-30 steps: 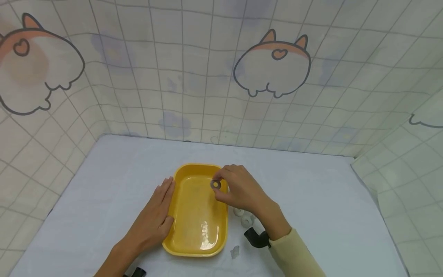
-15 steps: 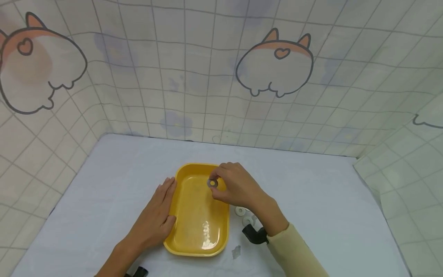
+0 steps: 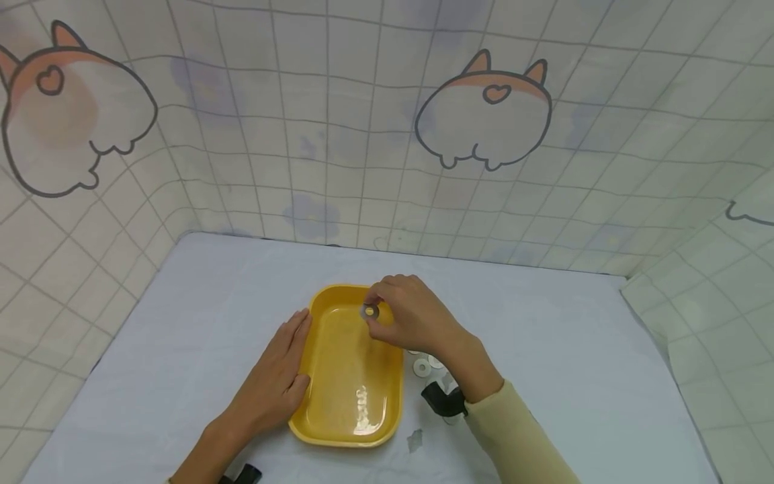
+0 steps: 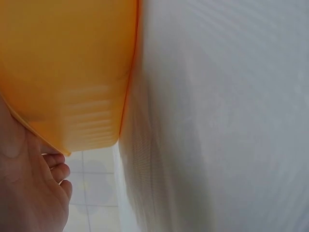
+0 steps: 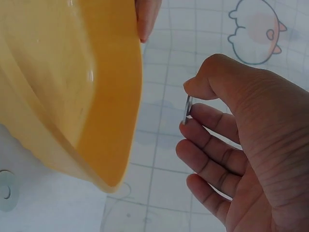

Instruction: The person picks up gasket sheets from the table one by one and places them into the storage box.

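A yellow rectangular tray [image 3: 347,376] lies on the white-covered table. Along its left rim rests my left hand [image 3: 275,380], fingers straight; in the left wrist view the hand [image 4: 31,179] lies against the tray's outer wall [image 4: 87,96]. Over the tray's far right part, my right hand [image 3: 414,319] pinches a flat metal washer [image 3: 363,312] between thumb and fingers. The right wrist view shows this washer [image 5: 187,111] edge-on, above the rim. Several pale washers [image 3: 416,368] lie on the table right of the tray, partly hidden beneath my right wrist.
A black bent fitting [image 3: 445,401] is at my right wrist, and another black piece [image 3: 248,474] shows by the left forearm. A small grey patch [image 3: 414,441] marks the cloth near the tray's front right corner. Tiled-pattern curtains [image 3: 363,134] stand around the table.
My right hand, still pinching the washer, has shifted slightly away from me and left relative to the tray. More loose washers show beneath the wrist. The left hand stays at the rim.
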`<state>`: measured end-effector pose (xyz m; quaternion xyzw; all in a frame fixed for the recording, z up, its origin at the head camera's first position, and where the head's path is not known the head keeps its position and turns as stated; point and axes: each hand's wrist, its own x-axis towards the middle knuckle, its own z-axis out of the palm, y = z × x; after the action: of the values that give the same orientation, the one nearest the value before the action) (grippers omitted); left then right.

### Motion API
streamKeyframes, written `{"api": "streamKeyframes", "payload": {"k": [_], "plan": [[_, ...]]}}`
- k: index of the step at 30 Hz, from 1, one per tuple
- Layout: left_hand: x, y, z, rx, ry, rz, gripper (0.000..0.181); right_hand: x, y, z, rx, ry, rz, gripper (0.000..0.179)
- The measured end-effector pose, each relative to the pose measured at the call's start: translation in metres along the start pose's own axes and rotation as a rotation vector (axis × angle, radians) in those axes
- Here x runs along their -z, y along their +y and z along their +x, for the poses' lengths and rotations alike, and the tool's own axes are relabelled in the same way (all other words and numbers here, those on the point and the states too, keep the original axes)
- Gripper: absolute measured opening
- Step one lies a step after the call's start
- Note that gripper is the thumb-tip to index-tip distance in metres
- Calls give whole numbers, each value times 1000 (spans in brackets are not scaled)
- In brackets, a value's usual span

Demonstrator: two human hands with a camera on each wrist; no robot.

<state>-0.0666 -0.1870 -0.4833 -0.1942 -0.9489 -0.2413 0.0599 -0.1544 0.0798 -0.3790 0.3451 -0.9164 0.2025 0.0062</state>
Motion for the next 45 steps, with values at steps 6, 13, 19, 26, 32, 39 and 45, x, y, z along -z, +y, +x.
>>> {"api": "streamKeyframes", "payload": {"k": [6,13,19,26,32,39,45], "plan": [[4,0,0,5,1,-4,85,-3,-1,6,14,-2,7,22],[7,-2,-2,20,-9,8,86,-8,-7,15,27,-30,15,24],[10,-3,-4,34,-11,14,85,-7,-16,21,58,-15,-9,22],[12,-5,-4,36,-6,25,86,-8,-24,26,84,-30,-16,26],[12,-6,-3,43,-5,28,87,-8,-21,18,20,-33,4,36],[4,0,-4,48,-10,-15,88,-6,-6,-11,-77,-17,18,34],[0,1,-2,43,-13,-7,88,-7,4,-28,-76,25,18,32]]}}
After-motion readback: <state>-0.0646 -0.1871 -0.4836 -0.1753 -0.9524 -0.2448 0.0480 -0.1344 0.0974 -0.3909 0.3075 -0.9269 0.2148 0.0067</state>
